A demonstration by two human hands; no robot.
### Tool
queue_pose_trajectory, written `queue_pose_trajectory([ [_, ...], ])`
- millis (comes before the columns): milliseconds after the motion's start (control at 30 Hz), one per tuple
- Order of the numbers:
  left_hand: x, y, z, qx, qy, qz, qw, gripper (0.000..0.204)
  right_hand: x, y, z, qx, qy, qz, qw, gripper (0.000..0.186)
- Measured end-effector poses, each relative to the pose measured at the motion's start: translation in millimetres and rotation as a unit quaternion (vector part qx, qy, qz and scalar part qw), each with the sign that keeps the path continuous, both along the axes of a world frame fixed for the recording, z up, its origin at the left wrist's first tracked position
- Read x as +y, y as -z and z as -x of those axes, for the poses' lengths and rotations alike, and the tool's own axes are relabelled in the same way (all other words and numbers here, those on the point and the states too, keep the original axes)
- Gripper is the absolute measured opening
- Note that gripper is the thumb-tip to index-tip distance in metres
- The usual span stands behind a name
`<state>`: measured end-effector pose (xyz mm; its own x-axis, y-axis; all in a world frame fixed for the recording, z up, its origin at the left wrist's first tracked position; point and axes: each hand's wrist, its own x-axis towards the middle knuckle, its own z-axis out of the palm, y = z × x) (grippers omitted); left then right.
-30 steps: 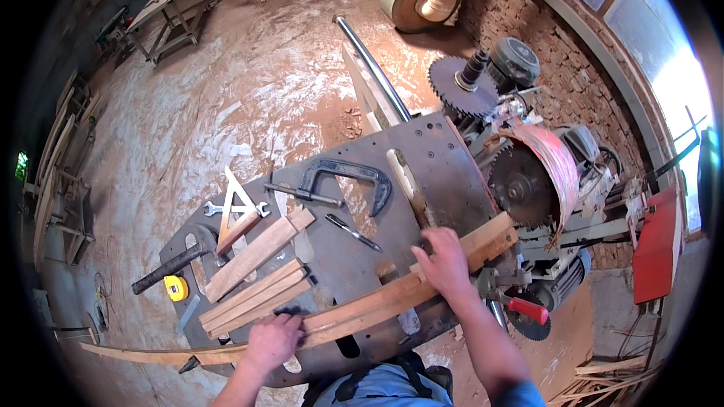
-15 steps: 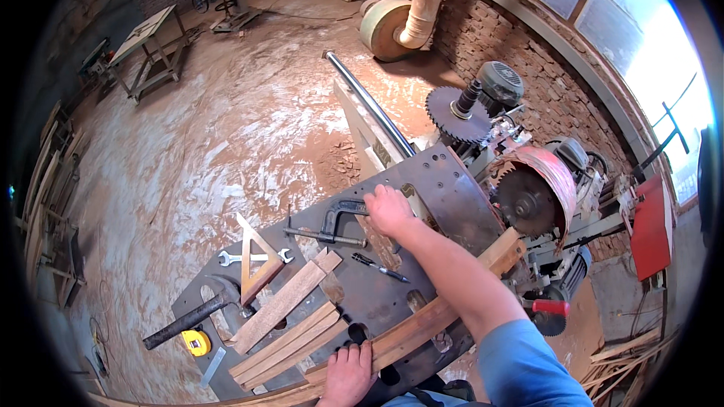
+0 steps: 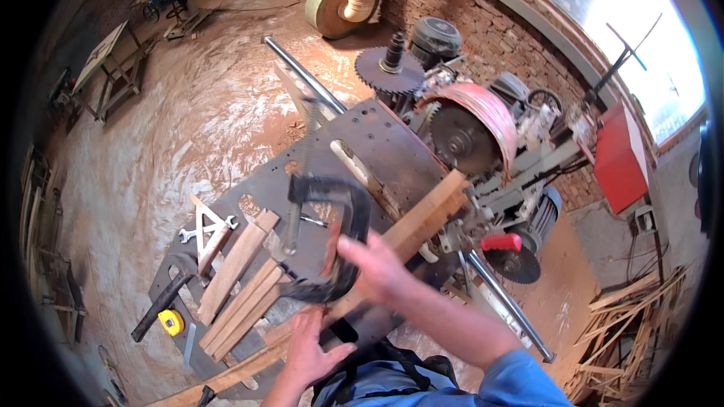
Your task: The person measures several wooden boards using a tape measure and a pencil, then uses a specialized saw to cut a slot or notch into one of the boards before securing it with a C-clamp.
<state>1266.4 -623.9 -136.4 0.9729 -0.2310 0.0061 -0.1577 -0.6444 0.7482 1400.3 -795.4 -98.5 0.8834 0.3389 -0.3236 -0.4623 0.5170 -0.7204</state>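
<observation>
My right hand (image 3: 381, 267) is closed around the frame of a dark C-clamp (image 3: 359, 218), lifted over the metal machine table (image 3: 392, 143) and smeared by motion. Just below the clamp, my left hand (image 3: 308, 347) has its thumb spread from its fingers. Its fingertips lie at the long wooden board (image 3: 426, 215), which crosses the table's near side; whether they touch it I cannot tell. Left of the clamp lie a wide wood strip (image 3: 237, 267) and narrower strips (image 3: 245, 309). A pen (image 3: 313, 221) is partly hidden behind the clamp.
At the table's left lie a hammer (image 3: 162, 301), a triangular square (image 3: 213, 237), a wrench (image 3: 185, 235), a yellow tape measure (image 3: 172, 322) and a metal ruler (image 3: 189, 344). Toothed saw blades (image 3: 388, 68) stand beyond, one under a red guard (image 3: 490, 105). Scrap sticks (image 3: 626, 332) lie at right.
My right hand has raised the C-clamp off the table and brought it nearer, turning it. My left hand has loosened from the board and spread its thumb. The whole view has shifted.
</observation>
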Motion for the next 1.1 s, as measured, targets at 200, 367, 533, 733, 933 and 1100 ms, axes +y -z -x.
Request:
queue_pose_trajectory([
  [200,-52,20,70,0.273,-0.215,0.627,0.697,0.068,-9,72,143,0.115,0.043,-0.214,0.969,0.017],
  [367,-42,27,87,0.195,-0.241,0.645,0.698,0.041,-32,97,186,0.049,0.019,-0.152,0.987,0.024],
  [533,-16,26,67,0.214,-0.25,0.541,0.774,0.038,-65,111,204,0.158,0.07,-0.278,0.945,0.016],
  [733,-22,56,52,0.223,-0.281,0.538,0.763,0.036,-28,122,216,0.217,0.087,-0.287,0.929,0.01],
  [933,-28,81,72,0.315,-0.247,0.583,0.707,0.029,6,135,231,0.2,0.106,-0.273,0.935,0.011],
  [1100,-14,90,66,0.333,-0.25,0.579,0.701,0.023,11,143,227,0.201,0.085,-0.202,0.955,0.022],
])
